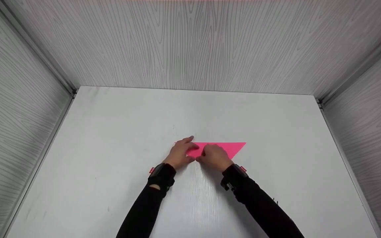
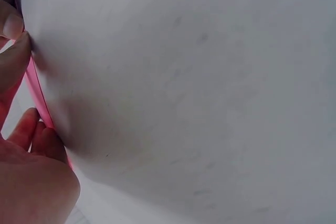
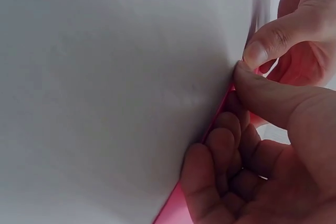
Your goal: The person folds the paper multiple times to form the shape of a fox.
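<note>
A pink sheet of paper (image 1: 235,148) lies on the white table, with a long straight far edge and a slanted right side. My left hand (image 1: 179,154) rests over its left part, fingers spread and thumb toward the near corner. At that same corner my right hand (image 1: 215,157) curls its fingers and pinches the paper between thumb and forefinger. The two thumb tips nearly meet. In the right wrist view, the curled right fingers (image 3: 198,169) lie along the pink edge. The left wrist view shows only a thin pink strip (image 2: 35,85); the hands hide much of the sheet.
The white tabletop (image 1: 111,132) spreads around the paper. Grey wood-grain panels stand at the back (image 1: 190,46), left (image 1: 18,109) and right (image 1: 369,99). Both wrists carry black bands over black sleeves (image 1: 266,205).
</note>
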A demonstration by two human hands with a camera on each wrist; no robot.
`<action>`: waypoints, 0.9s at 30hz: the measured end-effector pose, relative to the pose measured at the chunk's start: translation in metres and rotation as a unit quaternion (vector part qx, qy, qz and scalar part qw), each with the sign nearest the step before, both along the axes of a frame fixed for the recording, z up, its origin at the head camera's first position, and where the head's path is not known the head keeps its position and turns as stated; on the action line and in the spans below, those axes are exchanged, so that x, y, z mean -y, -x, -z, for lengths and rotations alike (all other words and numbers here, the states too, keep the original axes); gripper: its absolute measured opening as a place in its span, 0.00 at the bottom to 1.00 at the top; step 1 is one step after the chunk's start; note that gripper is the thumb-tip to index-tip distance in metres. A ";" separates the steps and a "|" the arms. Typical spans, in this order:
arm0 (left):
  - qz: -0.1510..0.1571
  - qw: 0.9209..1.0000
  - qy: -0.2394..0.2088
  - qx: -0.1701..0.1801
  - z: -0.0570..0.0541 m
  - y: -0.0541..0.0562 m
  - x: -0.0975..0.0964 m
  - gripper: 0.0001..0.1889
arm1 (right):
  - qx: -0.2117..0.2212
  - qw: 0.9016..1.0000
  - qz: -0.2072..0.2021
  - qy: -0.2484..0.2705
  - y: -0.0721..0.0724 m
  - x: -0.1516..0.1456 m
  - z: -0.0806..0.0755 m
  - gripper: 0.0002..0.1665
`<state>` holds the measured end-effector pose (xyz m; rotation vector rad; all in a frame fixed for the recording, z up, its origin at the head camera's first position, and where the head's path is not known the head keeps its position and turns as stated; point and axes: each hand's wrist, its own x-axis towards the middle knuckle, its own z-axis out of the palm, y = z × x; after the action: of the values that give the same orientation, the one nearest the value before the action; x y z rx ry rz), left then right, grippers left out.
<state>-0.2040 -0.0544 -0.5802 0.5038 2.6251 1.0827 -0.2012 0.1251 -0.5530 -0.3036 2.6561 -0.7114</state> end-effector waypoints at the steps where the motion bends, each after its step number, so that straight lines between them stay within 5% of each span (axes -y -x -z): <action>1: 0.000 1.000 0.001 0.001 -0.001 0.000 -0.001 0.21 | 0.003 1.000 0.001 -0.001 0.000 -0.001 -0.001 0.12; 20: 0.006 1.000 0.013 0.008 -0.003 -0.002 0.001 0.22 | 0.010 0.999 -0.007 -0.048 0.007 -0.049 -0.011 0.11; 27: 0.009 1.000 0.002 0.006 -0.005 -0.003 0.003 0.21 | 0.018 0.999 -0.008 -0.040 0.007 -0.073 -0.012 0.22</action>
<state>-0.2006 -0.0573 -0.5754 0.5184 2.6065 1.0704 -0.2085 0.1984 -0.5411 -0.2872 2.6364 -0.5989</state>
